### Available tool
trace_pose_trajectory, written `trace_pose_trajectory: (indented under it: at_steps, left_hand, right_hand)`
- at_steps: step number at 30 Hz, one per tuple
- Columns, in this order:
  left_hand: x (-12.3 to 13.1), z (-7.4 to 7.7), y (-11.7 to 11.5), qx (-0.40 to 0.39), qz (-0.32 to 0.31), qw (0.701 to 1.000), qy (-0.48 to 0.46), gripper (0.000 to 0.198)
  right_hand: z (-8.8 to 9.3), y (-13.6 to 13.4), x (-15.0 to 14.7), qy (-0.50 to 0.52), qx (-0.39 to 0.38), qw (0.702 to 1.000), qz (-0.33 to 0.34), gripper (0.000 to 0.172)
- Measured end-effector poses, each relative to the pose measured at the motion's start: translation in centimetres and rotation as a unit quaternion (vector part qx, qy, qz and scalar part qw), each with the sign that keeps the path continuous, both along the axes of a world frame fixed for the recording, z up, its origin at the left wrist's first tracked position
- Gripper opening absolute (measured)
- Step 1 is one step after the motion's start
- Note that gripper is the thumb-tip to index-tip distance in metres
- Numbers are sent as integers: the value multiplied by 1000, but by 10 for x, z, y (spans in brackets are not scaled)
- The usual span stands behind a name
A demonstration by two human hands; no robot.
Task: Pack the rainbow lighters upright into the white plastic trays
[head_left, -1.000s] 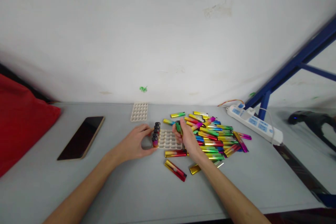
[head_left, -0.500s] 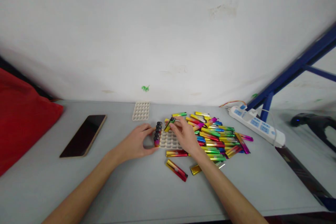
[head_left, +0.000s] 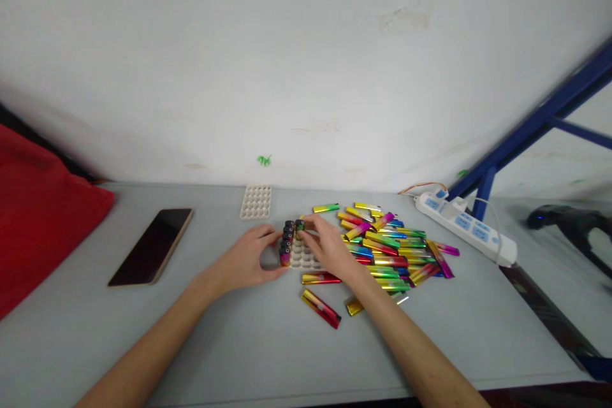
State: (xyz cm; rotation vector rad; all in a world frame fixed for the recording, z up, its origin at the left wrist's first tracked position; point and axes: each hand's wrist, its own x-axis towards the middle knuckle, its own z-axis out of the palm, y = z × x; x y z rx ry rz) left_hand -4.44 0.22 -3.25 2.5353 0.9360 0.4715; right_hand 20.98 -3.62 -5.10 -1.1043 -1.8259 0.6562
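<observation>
A cream tray with round holes (head_left: 303,258) lies at the table's middle. Several lighters stand upright in its left column (head_left: 286,242). My left hand (head_left: 248,260) curls around the tray's left side, fingertips touching those lighters. My right hand (head_left: 329,247) pinches a lighter (head_left: 299,227) held upright at the tray's far end, beside the filled column. A heap of shiny multicoloured lighters (head_left: 387,245) lies just right of my right hand.
A second holed tray (head_left: 256,201) lies near the wall. A dark phone (head_left: 152,245) rests at left, with red cloth (head_left: 38,217) beyond it. A white power strip (head_left: 466,226) sits at right. Loose lighters (head_left: 320,308) lie in front of the tray.
My right hand carried a lighter from above the heap leftward and set it upright at the tray's far end. My left hand stayed put.
</observation>
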Motion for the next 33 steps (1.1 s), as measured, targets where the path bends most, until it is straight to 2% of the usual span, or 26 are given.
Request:
trace_pose_trajectory:
  at_steps: [3,7,11,13,16,18,21,23,27,33]
  left_hand:
    - [0,0,0,3,-2,1000,-2,28]
    - [0,-1,1,9,0,1000,1,30]
    - [0,-2,1,6,3,1000,6,32]
    - [0,0,1,6,2,1000,6,32]
    - [0,1,0,3,1,1000,8,33]
    - [0,1,0,3,2,1000,8,34]
    - [0,1,0,4,0,1000,2,36]
    - [1,1,0,5,0,1000,-3,36]
    - [1,2,0,9,2,1000,-1,34]
    - [1,1,0,10,8,1000,10,34]
  right_hand:
    - [-1,-1,-2,-15,-11,1000,19,12]
    - [-3,1,-4,-70,-15,997,-11,12]
    - [8,-2,7,-122,1,992,-31,24]
    - [21,-13,19,-122,-5,992,-31,29]
    - [39,-42,41,-178,-1,984,-20,11]
    - [44,-66,52,-238,10,971,-17,7]
    - [38,-95,58,-309,11,950,-28,15]
    - [28,-104,56,-339,12,940,-42,20]
    - [19,-105,47,-365,13,928,-69,16]
    - [24,-103,43,-350,47,934,-52,10]
